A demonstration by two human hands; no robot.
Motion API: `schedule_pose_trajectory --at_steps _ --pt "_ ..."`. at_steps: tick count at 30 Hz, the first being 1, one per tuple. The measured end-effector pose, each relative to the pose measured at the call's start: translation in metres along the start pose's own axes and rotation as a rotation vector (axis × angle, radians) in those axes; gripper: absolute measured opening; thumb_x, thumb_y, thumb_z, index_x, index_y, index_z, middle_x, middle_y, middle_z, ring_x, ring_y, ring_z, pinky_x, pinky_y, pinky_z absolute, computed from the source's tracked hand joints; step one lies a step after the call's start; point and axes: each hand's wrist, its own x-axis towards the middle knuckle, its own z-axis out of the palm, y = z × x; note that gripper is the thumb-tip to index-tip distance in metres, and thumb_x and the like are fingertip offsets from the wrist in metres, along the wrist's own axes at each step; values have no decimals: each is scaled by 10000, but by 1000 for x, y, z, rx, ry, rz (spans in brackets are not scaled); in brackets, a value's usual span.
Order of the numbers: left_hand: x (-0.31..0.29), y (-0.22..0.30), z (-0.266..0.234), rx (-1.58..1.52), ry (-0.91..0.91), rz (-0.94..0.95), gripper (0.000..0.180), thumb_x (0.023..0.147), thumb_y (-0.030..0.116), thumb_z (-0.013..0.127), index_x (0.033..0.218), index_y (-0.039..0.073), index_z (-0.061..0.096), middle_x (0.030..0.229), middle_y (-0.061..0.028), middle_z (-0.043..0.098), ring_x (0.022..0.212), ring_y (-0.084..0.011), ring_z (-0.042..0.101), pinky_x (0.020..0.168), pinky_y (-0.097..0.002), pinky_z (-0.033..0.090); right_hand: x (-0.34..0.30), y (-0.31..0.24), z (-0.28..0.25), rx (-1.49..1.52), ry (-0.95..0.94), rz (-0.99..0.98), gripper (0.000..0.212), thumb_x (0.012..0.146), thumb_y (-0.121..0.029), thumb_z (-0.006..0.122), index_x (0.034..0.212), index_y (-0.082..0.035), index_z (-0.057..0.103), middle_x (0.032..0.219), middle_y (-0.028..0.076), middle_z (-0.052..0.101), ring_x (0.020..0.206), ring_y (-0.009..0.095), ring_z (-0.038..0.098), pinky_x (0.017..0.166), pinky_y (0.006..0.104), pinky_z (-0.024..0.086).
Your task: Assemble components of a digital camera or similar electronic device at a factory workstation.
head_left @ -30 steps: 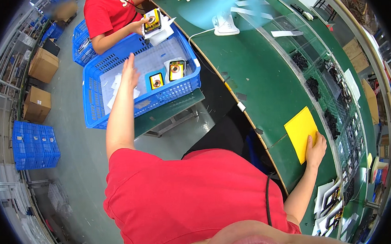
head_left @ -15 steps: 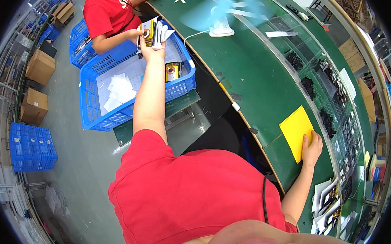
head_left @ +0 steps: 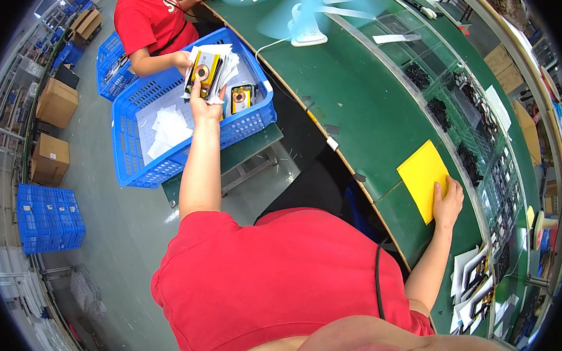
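Observation:
My left hand (head_left: 206, 106) grips a stack of yellow-and-black electronic modules with a round copper coil (head_left: 205, 67), white sheets layered among them. The stack is over a blue plastic crate (head_left: 127, 160). A co-worker's hand (head_left: 182, 60) touches the stack's left side at the same time. Below it, another coil module (head_left: 241, 98) lies in the crate's right part, and loose white sheets (head_left: 168, 129) lie in the left part. On the green table, my right hand (head_left: 449, 204) rests with fingers spread on the right edge of a yellow sheet (head_left: 421, 178).
A pale blue fan (head_left: 306, 29) spins at the table's far end. Clear divided trays (head_left: 438, 69) with small black parts line the right side. White sheets and modules (head_left: 471, 286) lie near right. Blue crates (head_left: 50, 217) and cardboard boxes (head_left: 50, 159) stand on the left floor.
My left hand and the stack have moved slightly left and lower, and the top module now faces me more. My right hand stays on the yellow sheet. The whole view has shifted a little.

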Motion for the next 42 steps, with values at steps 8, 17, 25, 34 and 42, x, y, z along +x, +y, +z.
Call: schedule_pose_trajectory --at_steps 8,17,25,34,42 --pt "-60 23 -9 188 -231 -133 501 950 286 619 1392 105 470 1369 -179 545 1245 -394 544 979 -569 494 1 8 2 121 50 5 513 898 -312 671 1337 -84 538 1383 178 495 1283 354 463 1086 452 362" --pt "-116 -43 63 381 -635 -652 388 881 194 661 1229 40 590 1060 -111 682 950 -256 678 873 -423 553 2 -58 -30 716 -15 -196 403 917 -216 669 1275 -54 580 1296 146 571 1221 279 544 1011 377 441" --pt "-122 -176 154 733 -1030 -1246 433 862 159 703 1210 -67 579 1117 -193 682 960 -258 701 859 -410 577 27 -133 -4 1640 -614 142 609 1026 -540 384 1430 -88 435 1330 161 545 1206 238 541 1026 377 431" --pt "-114 -267 218 1113 -1329 -1226 561 865 207 745 1319 22 473 1131 -124 665 981 -195 690 804 -378 597 29 -128 6 1376 -440 170 590 1000 -517 483 1358 -48 502 1257 154 601 1110 234 599 922 358 479" --pt "-138 -291 240 1583 -1321 -787 720 806 404 788 1368 49 512 1141 -119 650 1027 -224 646 850 -410 543 31 -119 -22 516 14 -52 494 927 -467 589 1182 -44 619 1140 174 619 1034 369 623 863 449 514"
